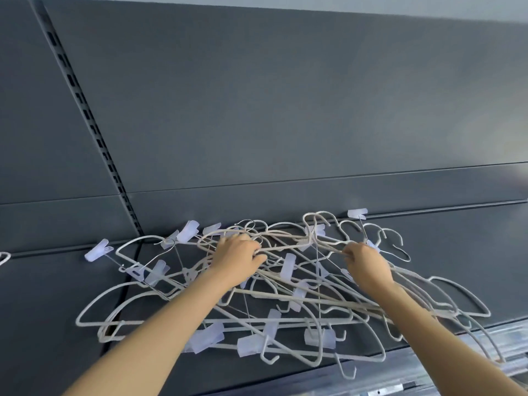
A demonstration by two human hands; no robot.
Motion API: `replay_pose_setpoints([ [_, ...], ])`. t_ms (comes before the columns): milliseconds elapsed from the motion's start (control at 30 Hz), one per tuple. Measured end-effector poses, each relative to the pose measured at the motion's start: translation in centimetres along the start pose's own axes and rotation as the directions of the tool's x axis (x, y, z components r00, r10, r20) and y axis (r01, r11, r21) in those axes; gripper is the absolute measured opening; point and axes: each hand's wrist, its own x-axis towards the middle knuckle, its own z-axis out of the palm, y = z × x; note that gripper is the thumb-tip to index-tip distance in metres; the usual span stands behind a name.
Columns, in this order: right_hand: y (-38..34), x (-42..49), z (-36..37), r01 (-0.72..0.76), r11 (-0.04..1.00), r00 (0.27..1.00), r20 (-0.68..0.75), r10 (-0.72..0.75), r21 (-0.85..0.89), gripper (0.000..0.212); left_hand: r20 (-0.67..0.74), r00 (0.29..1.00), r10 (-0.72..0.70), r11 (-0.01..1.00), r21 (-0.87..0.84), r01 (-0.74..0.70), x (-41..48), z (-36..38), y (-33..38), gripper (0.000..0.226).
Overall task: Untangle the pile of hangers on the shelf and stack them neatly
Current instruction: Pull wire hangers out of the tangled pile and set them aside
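Hangers (274, 294): white wire ones, many with pale clips (205, 340), lie tangled in one pile on the shelf (43, 310), spreading from its back to its front edge.
Shelf: dark grey; the pile straddles a seam between two sections.
Left hand (237, 258): over the pile's middle, fingers curled round a hanger wire near the back.
Right hand (367, 265): at the pile's upper right, fingers pinching thin wires.
In the way: hooks, bars and clips cross and interlock around both grips.
Around: grey back panel (285, 110) with a slotted upright (94, 132); a stray hanger tip (4, 257) at the far left; a clear strip (485, 344) along the front edge.
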Motion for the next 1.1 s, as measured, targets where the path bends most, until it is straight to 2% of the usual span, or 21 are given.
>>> replay_pose_setpoints([
  [133, 0.1, 0.2, -0.6, 0.027, 0.988, 0.995, -0.103, -0.011, 0.152, 0.016, 0.016, 0.999, 0.044, 0.995, -0.094, -0.042, 0.9, 0.3, 1.8, 0.032],
  [200, 0.1, 0.2, -1.0, 0.016, 0.984, 0.993, -0.117, 0.004, 0.175, 0.015, -0.036, 0.999, 0.029, 0.981, -0.192, -0.036, 1.2, 0.3, 2.5, 0.021],
  [233, 0.1, 0.2, -1.3, 0.007, 0.986, 0.995, -0.101, 0.01, 0.165, 0.014, -0.054, 0.998, 0.006, 0.967, -0.254, -0.019, 1.4, 0.1, 2.7, 0.024],
  [300, 0.0, 0.5, -2.5, 0.0, 0.984, 1.0, 0.02, -0.004, 0.178, 0.014, -0.075, 0.997, -0.019, 0.942, -0.336, -0.007, 1.8, -0.8, 2.5, 0.028],
  [367, -0.3, 1.0, -4.5, -0.071, 0.954, 0.97, 0.243, -0.001, 0.291, 0.028, -0.108, 0.994, -0.007, 0.945, -0.326, -0.029, 1.9, -2.2, 1.7, 0.027],
  [467, -0.3, 1.6, -7.8, -0.285, 0.855, 0.835, 0.55, 0.001, 0.432, 0.053, -0.149, 0.989, 0.012, 0.947, -0.316, -0.059, 1.3, -4.7, -0.3, 0.027],
  [533, 0.2, 2.0, -8.8, -0.359, 0.774, 0.772, 0.632, -0.068, 0.522, 0.052, -0.161, 0.987, -0.012, 0.928, -0.369, -0.049, 0.7, -6.1, -2.1, 0.026],
  [567, 0.3, 2.1, -9.1, -0.352, 0.746, 0.782, 0.616, -0.098, 0.566, 0.044, -0.166, 0.986, -0.029, 0.917, -0.396, -0.04, 0.3, -6.6, -3.0, 0.025],
  [667, -0.1, 2.3, -9.4, -0.248, 0.685, 0.871, 0.467, -0.152, 0.685, 0.016, -0.173, 0.982, -0.078, 0.882, -0.472, -0.013, -0.9, -7.4, -5.2, 0.025],
  [867, -2.3, 1.6, -11.5, -0.02, 0.738, 0.964, 0.209, -0.165, 0.675, 0.017, -0.198, 0.971, -0.135, 0.819, -0.574, -0.003, -2.6, -7.4, -7.4, 0.022],
  [1033, -1.8, 1.3, -13.4, 0.098, 0.571, 0.989, -0.014, -0.149, 0.815, 0.024, -0.238, 0.963, -0.128, 0.815, -0.579, -0.035, -3.4, -8.2, -6.9, 0.02],
  [1100, -1.5, 1.2, -14.1, 0.14, 0.549, 0.988, -0.078, -0.136, 0.824, 0.028, -0.238, 0.964, -0.119, 0.817, -0.575, -0.041, -3.4, -8.3, -6.8, 0.018],
])
